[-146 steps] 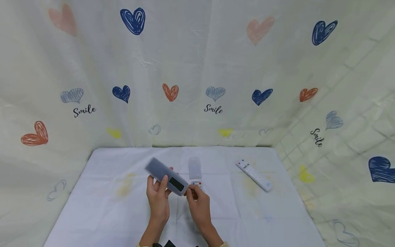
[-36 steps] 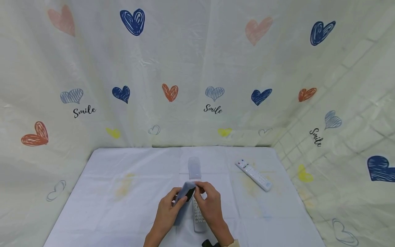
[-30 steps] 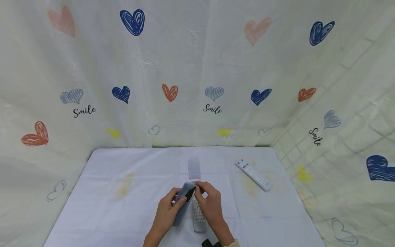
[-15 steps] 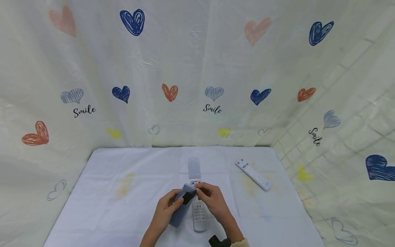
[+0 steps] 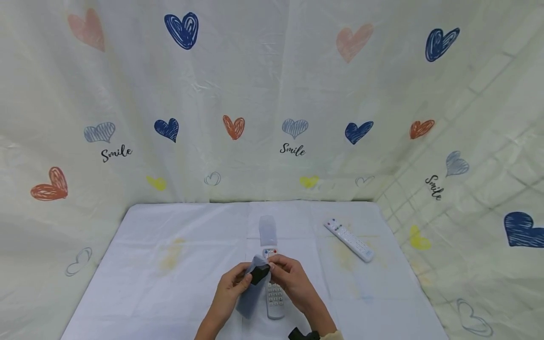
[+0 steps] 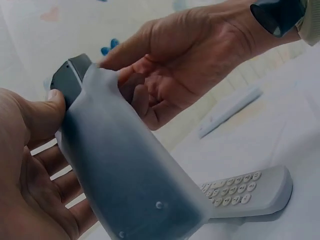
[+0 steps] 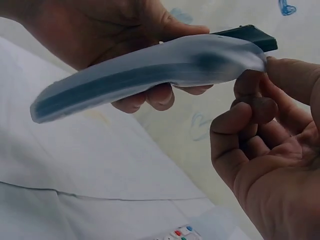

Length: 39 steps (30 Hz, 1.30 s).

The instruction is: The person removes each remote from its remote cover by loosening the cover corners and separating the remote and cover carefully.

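Observation:
A dark remote control (image 5: 260, 274) sits in a translucent silicone cover (image 5: 250, 302), tilted above the table. My left hand (image 5: 227, 289) holds both, thumb on the dark end and fingers behind. At the cover's upper edge, my right hand (image 5: 293, 279) pinches the soft rim between thumb and fingers. The right wrist view has the remote's dark end (image 7: 255, 36) poking out past the cover (image 7: 115, 84); in the left wrist view the rest of the remote shows dimly through the cover (image 6: 125, 160).
Under the hands lies a light grey remote (image 5: 275, 300), partly hidden. Beyond its top lies another translucent cover (image 5: 267, 231). A white remote (image 5: 349, 241) rests at the right on the white-covered table (image 5: 157, 283). A heart-printed curtain (image 5: 255, 94) rises behind.
The covered remote, earlier higher with the cover all round it, is now lower and turned, its dark end sticking out. Over the last second more of that end shows; the right hand shifted slightly down.

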Each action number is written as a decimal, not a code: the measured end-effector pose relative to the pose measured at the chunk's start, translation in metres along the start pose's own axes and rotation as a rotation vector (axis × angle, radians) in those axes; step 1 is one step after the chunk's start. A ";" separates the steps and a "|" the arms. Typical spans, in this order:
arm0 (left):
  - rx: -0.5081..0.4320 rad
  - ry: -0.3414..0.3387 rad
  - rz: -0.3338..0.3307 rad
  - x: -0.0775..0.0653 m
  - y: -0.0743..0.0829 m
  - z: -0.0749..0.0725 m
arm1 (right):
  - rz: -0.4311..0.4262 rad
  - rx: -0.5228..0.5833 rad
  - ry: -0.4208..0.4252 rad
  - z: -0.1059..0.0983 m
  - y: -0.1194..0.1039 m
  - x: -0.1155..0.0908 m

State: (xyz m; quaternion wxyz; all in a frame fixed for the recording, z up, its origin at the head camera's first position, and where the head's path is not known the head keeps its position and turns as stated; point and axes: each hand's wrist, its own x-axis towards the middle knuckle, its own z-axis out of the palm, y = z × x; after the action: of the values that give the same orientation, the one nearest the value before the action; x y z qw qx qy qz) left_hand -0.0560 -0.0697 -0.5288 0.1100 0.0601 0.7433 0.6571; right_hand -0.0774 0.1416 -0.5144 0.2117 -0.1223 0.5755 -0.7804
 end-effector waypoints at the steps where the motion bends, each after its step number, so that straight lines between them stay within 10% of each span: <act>1: 0.003 0.005 0.004 0.000 0.000 0.000 | -0.005 0.007 0.015 0.001 0.000 0.000; 9: 0.029 0.032 0.022 0.001 0.002 0.001 | -0.007 -0.008 0.142 0.007 0.005 0.001; 18: 0.148 0.091 0.020 0.002 0.004 0.001 | -0.015 -0.273 0.265 0.002 0.006 0.003; 28: 0.424 0.152 0.061 0.002 0.002 0.006 | -0.394 -0.825 0.285 0.016 0.002 0.002; 39: 0.625 0.309 0.139 0.002 0.003 0.016 | -0.567 -1.305 0.359 0.019 0.009 0.003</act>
State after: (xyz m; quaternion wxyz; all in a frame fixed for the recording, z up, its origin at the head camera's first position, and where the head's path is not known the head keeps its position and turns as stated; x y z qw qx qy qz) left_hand -0.0546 -0.0537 -0.5277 -0.0725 0.0409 0.9105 0.4051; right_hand -0.0703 0.1215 -0.5171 -0.2117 -0.2382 0.8952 -0.3116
